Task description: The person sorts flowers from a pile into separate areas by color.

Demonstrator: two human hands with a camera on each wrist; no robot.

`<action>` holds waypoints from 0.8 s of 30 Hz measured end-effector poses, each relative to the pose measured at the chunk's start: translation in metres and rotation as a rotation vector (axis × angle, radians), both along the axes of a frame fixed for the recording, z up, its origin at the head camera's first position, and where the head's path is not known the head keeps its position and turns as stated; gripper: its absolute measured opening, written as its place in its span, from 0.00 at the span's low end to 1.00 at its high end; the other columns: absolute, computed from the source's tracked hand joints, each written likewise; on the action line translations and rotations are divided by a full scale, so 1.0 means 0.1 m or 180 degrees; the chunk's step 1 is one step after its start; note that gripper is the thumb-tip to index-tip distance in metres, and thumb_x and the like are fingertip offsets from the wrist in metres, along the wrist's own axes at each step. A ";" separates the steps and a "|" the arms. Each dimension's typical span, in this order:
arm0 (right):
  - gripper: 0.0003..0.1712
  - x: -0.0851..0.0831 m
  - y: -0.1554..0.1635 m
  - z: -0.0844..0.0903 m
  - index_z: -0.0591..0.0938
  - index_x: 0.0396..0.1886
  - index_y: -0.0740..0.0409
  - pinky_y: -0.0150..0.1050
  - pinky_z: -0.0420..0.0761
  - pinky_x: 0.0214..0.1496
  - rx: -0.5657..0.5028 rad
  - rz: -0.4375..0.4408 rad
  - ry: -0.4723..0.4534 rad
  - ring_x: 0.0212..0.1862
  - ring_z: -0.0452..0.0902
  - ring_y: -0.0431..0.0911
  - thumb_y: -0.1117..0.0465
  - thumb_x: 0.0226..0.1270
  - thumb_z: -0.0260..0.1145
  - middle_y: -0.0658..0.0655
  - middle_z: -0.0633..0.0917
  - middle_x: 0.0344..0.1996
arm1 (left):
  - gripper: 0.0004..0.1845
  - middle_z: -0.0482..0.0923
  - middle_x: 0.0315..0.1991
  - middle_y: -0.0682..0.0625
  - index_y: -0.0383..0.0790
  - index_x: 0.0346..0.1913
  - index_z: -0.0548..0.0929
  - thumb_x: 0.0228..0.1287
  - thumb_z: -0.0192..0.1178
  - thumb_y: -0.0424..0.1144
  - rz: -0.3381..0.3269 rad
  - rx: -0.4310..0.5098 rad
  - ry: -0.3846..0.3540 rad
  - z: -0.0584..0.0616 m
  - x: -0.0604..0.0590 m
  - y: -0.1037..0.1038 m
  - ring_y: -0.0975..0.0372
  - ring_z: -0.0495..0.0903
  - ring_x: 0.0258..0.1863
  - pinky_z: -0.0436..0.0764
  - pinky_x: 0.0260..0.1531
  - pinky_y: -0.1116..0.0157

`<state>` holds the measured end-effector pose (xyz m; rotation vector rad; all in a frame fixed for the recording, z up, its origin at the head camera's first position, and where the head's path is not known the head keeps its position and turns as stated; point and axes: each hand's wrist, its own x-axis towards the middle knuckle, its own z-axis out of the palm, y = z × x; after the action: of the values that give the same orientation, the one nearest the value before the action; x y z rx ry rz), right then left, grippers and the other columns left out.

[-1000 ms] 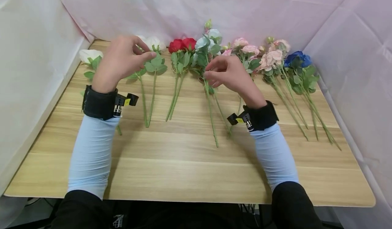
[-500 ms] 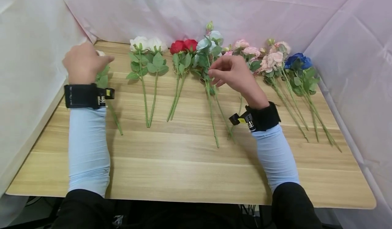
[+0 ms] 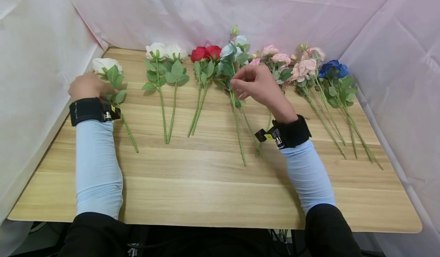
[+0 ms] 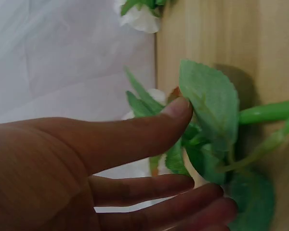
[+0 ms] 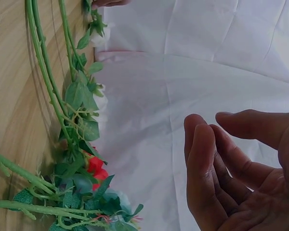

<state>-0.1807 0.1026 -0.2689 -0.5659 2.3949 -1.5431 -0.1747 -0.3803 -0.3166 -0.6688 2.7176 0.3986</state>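
A pale wooden table [image 3: 206,188] stands against draped pinkish-white sheeting [image 3: 275,12]. Both forearms in light blue sleeves stretch away over it. The left hand [image 3: 86,87] lies at the far left edge beside the single white rose [image 3: 104,64], thumb touching a leaf, fingers loose and holding nothing. The right hand [image 3: 256,83] hovers above the pale blue flower stems [image 3: 235,108], fingers slightly bent, empty. Beyond, white, red, pink and blue flowers lie in a row.
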 end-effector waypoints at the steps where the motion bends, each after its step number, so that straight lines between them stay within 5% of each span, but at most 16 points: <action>1: 0.11 0.00 0.00 0.00 0.86 0.48 0.63 0.43 0.89 0.38 -0.0010 -0.0001 0.0007 0.36 0.87 0.54 0.60 0.74 0.68 0.60 0.88 0.36 | 0.34 0.81 0.22 0.39 0.20 0.48 0.76 0.65 0.65 0.56 0.0010 0.0029 0.0028 -0.03 -0.01 0.00 0.32 0.77 0.55 0.79 0.48 0.44; 8: 0.11 -0.01 0.02 0.00 0.86 0.47 0.62 0.41 0.88 0.36 -0.0024 -0.0004 0.0094 0.37 0.87 0.60 0.58 0.75 0.67 0.66 0.88 0.37 | 0.34 0.77 0.42 0.25 0.16 0.53 0.76 0.61 0.67 0.48 0.0128 0.0069 0.0304 -0.12 0.01 0.05 0.34 0.77 0.50 0.78 0.35 0.50; 15: 0.11 -0.02 0.00 -0.01 0.86 0.47 0.64 0.41 0.88 0.36 -0.0038 0.0028 0.0133 0.37 0.87 0.60 0.60 0.76 0.66 0.65 0.88 0.36 | 0.27 0.79 0.15 0.43 0.19 0.42 0.80 0.59 0.69 0.47 0.0056 0.0209 0.0451 -0.14 -0.02 0.06 0.45 0.82 0.29 0.74 0.23 0.59; 20: 0.10 -0.01 0.00 -0.01 0.86 0.46 0.61 0.43 0.88 0.36 -0.0015 0.0032 0.0116 0.34 0.88 0.54 0.58 0.76 0.65 0.57 0.89 0.32 | 0.26 0.81 0.23 0.34 0.18 0.41 0.79 0.55 0.68 0.44 -0.0035 0.0144 0.0569 -0.15 -0.02 0.06 0.39 0.82 0.35 0.74 0.24 0.56; 24: 0.11 0.00 0.00 -0.01 0.86 0.47 0.61 0.42 0.88 0.36 0.0006 0.0049 0.0107 0.32 0.88 0.49 0.58 0.77 0.65 0.54 0.88 0.31 | 0.18 0.79 0.18 0.39 0.26 0.25 0.82 0.56 0.66 0.43 -0.0035 0.0093 0.0673 -0.11 -0.04 0.09 0.37 0.81 0.37 0.74 0.25 0.55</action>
<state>-0.1810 0.1022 -0.2695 -0.6133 2.4107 -1.5367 -0.1785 -0.3716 -0.3275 -0.6359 2.9057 0.5333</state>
